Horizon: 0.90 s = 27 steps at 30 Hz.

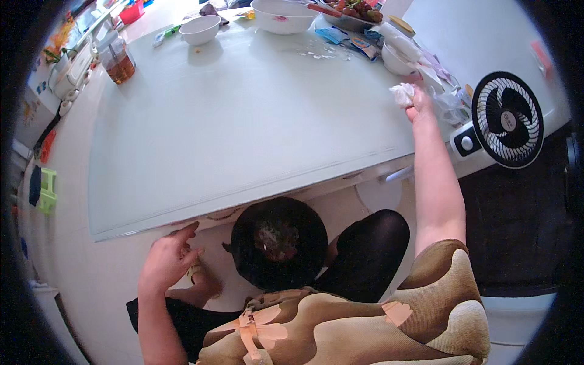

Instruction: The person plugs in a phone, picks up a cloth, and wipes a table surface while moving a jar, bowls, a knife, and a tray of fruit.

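My right hand (420, 104) is stretched over the right side of the glass-topped table (246, 118), its fingers closed on a crumpled white tissue (403, 95). Just beyond it stands a white bowl (396, 58) with white wrapping or paper heaped over it. My left hand (171, 258) hangs near the table's front edge, fingers apart, with nothing in it. A black round bin (315, 246) with some waste inside stands on the floor between my legs. Small white bits (319, 55) lie scattered on the far part of the tabletop, near blue snack packets (332, 34).
A black and white fan (507, 119) stands right of my forearm, beside a clear plastic bag (447, 107). Along the far side are a small white bowl (200, 30), a large bowl (285, 17) and grapes in a dish (353, 10). A jug of amber liquid (116, 59) stands far left.
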Available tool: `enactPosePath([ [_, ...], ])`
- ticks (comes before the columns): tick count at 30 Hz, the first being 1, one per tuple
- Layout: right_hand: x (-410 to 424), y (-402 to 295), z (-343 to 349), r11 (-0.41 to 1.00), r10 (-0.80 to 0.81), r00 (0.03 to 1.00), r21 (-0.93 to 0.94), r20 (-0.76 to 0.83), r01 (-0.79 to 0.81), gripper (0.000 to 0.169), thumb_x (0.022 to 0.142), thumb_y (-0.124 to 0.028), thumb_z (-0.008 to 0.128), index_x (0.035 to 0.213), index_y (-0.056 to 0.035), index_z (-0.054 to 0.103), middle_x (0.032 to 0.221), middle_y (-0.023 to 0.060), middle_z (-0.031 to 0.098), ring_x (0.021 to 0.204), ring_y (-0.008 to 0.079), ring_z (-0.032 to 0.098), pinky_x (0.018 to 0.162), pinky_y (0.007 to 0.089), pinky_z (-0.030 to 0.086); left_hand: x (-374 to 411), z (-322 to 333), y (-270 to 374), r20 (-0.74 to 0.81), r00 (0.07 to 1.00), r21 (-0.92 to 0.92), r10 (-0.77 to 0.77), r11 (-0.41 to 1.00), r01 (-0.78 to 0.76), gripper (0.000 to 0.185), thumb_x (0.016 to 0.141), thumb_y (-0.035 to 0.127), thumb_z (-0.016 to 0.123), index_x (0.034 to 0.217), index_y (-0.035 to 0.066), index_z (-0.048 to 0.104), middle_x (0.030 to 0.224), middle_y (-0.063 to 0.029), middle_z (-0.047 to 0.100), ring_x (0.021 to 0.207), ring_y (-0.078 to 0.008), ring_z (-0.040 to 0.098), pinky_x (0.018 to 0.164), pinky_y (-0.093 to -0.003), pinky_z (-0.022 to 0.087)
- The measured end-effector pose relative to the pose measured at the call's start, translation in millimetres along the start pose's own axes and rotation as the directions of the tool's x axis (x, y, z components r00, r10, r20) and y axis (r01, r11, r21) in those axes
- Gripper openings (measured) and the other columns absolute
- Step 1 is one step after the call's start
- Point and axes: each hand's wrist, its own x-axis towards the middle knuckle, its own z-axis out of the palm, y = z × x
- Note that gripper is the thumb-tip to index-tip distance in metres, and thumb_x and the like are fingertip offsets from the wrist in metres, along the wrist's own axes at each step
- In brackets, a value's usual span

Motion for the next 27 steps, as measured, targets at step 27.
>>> enactPosePath([
  [27, -120.4, 78.8, 299.4, -0.124, 0.433, 0.656, -0.680, 0.619, 0.723, 0.052, 0.094, -0.031, 0.034, 0.138, -0.0038, 0.036, 0.146, 0.0141, 0.033, 0.135, 0.0261, 0.031, 0.111, 0.0372, 0.027, -72.7, -19.6, -42.5, -0.220, 0.971, -0.038, 0.094, 0.994, -0.105, 0.051, 0.076, 0.023, 0.071, 0.122, 0.007, 0.055, 0.107, -0.0160, 0.063, 0.093, -0.0304, 0.063, 0.080, -0.0379, 0.051],
])
